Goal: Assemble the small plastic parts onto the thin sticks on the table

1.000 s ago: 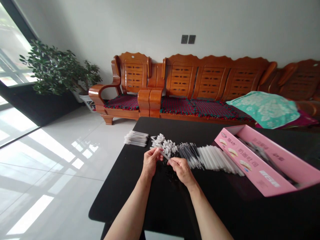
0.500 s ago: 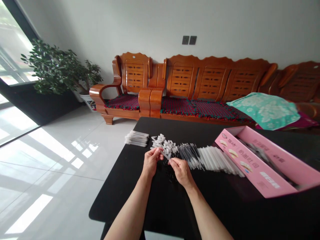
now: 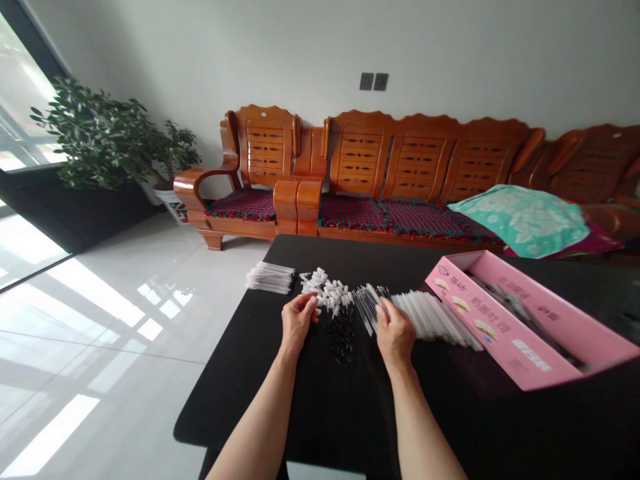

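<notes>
My right hand [image 3: 396,332] pinches a translucent white pen barrel [image 3: 373,294], which slants up and away over a bundle of dark pen refills [image 3: 363,313]. My left hand [image 3: 298,323] is closed, thumb against fingers, just in front of a heap of small white pen caps [image 3: 334,294]; what it holds, if anything, is too small to make out. Between the hands lies a scatter of tiny black plugs [image 3: 341,335]. More white barrels [image 3: 433,317] lie in a row right of the refills. Beyond my left hand is a neat stack of whitish pens [image 3: 271,277].
A pink open box [image 3: 505,327] with dark contents stands on the right of the black table [image 3: 320,413]. Behind the table runs a wooden sofa [image 3: 367,157] with a turquoise cloth [image 3: 530,220]. A potted plant [image 3: 113,143] is at the far left.
My hands were close together with a whitish tube between them. The right hand has since moved right, over the refills, with a barrel in its fingers. The left hand has hardly moved.
</notes>
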The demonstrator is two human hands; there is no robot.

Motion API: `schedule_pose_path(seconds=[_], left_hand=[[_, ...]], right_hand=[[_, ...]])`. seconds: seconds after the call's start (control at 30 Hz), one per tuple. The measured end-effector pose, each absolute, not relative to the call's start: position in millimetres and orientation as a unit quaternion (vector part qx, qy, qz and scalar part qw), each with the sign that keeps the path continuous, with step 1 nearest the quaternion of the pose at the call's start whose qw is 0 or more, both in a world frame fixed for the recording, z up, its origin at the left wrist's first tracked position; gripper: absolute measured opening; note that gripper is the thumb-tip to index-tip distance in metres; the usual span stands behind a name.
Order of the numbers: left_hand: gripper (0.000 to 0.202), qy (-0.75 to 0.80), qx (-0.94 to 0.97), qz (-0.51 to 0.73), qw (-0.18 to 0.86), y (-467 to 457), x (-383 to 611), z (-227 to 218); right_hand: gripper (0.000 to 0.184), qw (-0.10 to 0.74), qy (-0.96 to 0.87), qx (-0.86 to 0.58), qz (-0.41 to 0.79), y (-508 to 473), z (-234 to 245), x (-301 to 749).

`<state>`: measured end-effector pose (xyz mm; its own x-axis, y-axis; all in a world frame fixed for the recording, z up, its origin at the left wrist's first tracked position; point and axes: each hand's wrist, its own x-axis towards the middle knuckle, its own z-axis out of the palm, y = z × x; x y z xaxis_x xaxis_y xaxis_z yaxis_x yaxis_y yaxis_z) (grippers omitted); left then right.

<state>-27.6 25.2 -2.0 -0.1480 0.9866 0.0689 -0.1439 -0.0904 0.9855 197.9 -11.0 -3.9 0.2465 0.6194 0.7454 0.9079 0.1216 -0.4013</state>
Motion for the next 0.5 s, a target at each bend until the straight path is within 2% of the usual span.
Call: schedule_pose_path(seconds=[0.1,0.2,0.5], left_hand=[[0.032,0.54,0.464,0.573,0.407,25,-31,-4],[0.024,0.595,0.474,0.54,0.362,23,-34,-2],[0.011,0.635,0.477,0.503,0.341,20,-31,3]], right_hand=[[0.036,0.43,-0.509,-0.714,-0.214,-9,-11,234],[0.032,0.404,-0.493,-0.726,-0.261,-8,-15,258],[0.016,0.387,-0.512,-0.716,-0.276,0,-22,252]])
